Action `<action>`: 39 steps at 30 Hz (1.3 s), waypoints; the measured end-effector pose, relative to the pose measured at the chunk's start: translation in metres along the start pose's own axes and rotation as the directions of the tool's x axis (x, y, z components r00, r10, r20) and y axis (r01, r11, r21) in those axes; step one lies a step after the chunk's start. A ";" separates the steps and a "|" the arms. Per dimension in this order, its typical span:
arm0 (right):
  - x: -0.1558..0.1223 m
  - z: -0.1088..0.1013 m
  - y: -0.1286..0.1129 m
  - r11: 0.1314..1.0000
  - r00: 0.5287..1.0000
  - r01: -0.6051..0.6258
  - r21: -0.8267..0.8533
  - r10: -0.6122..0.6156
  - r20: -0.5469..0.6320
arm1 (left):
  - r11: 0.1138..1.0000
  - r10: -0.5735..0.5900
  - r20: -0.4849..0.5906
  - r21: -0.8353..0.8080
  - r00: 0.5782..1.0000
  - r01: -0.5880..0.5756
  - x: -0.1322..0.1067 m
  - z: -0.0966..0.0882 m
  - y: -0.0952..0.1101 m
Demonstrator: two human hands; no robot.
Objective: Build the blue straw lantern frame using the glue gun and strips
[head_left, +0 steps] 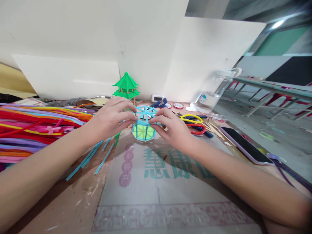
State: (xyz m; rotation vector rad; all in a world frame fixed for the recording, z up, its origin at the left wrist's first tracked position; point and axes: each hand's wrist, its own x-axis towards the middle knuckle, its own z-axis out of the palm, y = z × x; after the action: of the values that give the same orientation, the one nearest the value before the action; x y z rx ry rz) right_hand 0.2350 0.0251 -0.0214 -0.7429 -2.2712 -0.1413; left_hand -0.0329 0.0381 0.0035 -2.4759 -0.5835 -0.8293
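A small light-blue pipe-cleaner pavilion frame with a spoked round top and a pale green base stands on a flattened cardboard sheet. My left hand grips its left side with fingers curled around the top ring. My right hand pinches the right rim of the same frame between thumb and fingers. A finished green pavilion model stands just behind it.
A big heap of coloured pipe cleaners fills the left side. Loose blue pipe cleaners lie beside the cardboard. Scissors, a glue gun, a phone and a clear plastic jar sit on the right.
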 end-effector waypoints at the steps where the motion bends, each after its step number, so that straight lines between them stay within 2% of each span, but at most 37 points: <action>1: 0.000 0.000 0.000 1.000 1.000 -0.004 0.003 0.004 0.000 | 1.000 0.002 -0.001 0.003 1.000 -0.002 0.000 0.000 0.000; 10: -0.001 0.001 -0.001 0.999 1.000 0.018 0.037 -0.017 -0.024 | 1.000 -0.024 0.002 -0.011 1.000 0.024 -0.001 0.001 -0.001; 15: 0.002 -0.008 -0.004 0.994 0.994 -0.110 0.017 0.110 0.009 | 0.999 -0.040 0.008 -0.012 0.999 0.040 -0.001 0.000 -0.001; 20: 0.004 -0.011 0.000 0.982 0.981 -0.189 0.017 0.188 0.048 | 0.994 -0.099 0.017 -0.050 0.995 0.100 0.004 -0.002 0.016; 23: 0.003 -0.009 0.002 0.985 0.984 -0.171 0.030 0.169 0.063 | 0.993 -0.099 -0.010 -0.063 0.995 0.098 0.006 0.005 0.028; 26: 0.002 -0.007 -0.001 0.987 0.983 -0.155 0.049 0.149 0.103 | 0.995 -0.082 0.016 -0.062 0.997 0.082 0.005 0.012 0.034; 29: 0.002 -0.007 -0.008 0.986 0.981 -0.144 0.084 0.131 0.146 | 0.996 -0.066 0.046 -0.057 0.997 0.068 0.003 0.016 0.032; 34: 0.002 -0.014 -0.022 0.980 0.980 -0.160 0.115 0.144 0.134 | 0.995 -0.039 0.063 -0.089 0.997 0.045 0.004 0.008 0.022; 39: 0.003 -0.021 -0.025 0.981 0.960 -0.194 0.028 0.185 0.209 | 0.987 -0.037 0.088 -0.153 0.995 0.050 0.006 0.004 0.024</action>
State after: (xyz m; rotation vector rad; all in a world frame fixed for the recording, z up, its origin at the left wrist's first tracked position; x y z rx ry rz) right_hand 0.2326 -0.0006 -0.0010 -0.9839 -2.3711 0.0842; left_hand -0.0141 0.0227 -0.0019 -2.6594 -0.6262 -0.8173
